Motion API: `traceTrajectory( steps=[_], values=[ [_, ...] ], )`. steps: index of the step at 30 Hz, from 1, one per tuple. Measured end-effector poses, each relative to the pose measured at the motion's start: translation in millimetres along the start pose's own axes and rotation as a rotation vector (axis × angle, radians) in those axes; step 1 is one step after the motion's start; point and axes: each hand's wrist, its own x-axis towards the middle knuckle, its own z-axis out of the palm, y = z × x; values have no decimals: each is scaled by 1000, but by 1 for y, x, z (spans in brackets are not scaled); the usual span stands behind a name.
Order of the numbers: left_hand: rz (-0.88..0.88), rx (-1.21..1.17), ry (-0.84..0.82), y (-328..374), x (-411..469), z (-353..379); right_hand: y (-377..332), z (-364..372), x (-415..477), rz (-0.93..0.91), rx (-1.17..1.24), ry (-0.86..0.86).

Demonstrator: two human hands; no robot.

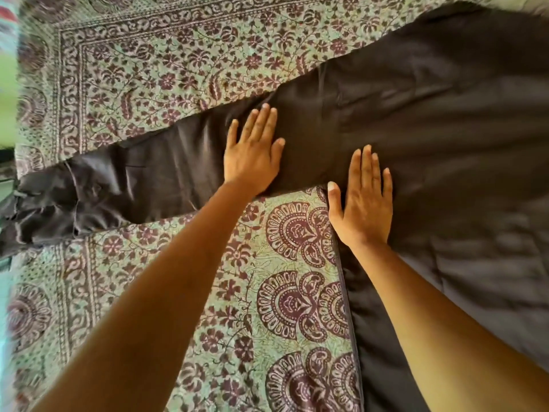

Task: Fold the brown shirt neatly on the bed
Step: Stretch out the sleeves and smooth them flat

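Note:
The brown shirt [430,120] lies spread flat on the bed, its body filling the right side and one long sleeve [124,179] stretching out to the left, where its crumpled cuff reaches the bed's edge. My left hand [252,150] rests flat with straight fingers on the upper part of that sleeve, near the shoulder. Palm down and fingers straight, my right hand [364,200] presses on the shirt's body just beside its side seam. Neither hand holds any fabric.
A green bedspread [166,69] with a dark maroon floral and paisley print covers the bed under the shirt. The bed's left edge [15,144] runs down the frame's left side; beyond it the view is blurred.

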Motion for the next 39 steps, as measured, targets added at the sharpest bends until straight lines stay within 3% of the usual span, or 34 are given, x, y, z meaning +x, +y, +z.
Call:
traceTrajectory(
  steps=[4,7,9,11,14,17,22,24,27,29,34,39],
  values=[
    [-228,13,-17,-83,1,-22,-1,-4,0,10,25,-2],
    [-339,-13,4,-88,6,-32,-13,-13,11,51,101,58],
    [-265,-6,54,-64,19,-33,-29,-16,26,-32,121,83],
    [-45,-35,39,-27,34,-28,-42,-12,40,-124,94,25],
    [173,-35,-58,5,52,-14,-49,1,50,-91,62,-20],
    [171,18,-71,-4,74,-6,-48,6,49,-82,36,16],
    [-90,-12,-13,-10,93,-21,-50,6,49,-87,50,20],
    [-12,-35,55,6,72,-21,-49,6,48,-89,53,23],
    [253,16,-20,11,34,-8,-49,5,50,-88,43,23],
    [232,47,-47,-10,36,-3,-50,5,48,-92,40,15],
    [-38,-32,-73,-25,70,-24,-50,4,48,-77,44,7],
    [162,24,-50,-7,16,-6,-49,2,49,-82,49,7]
  ],
)
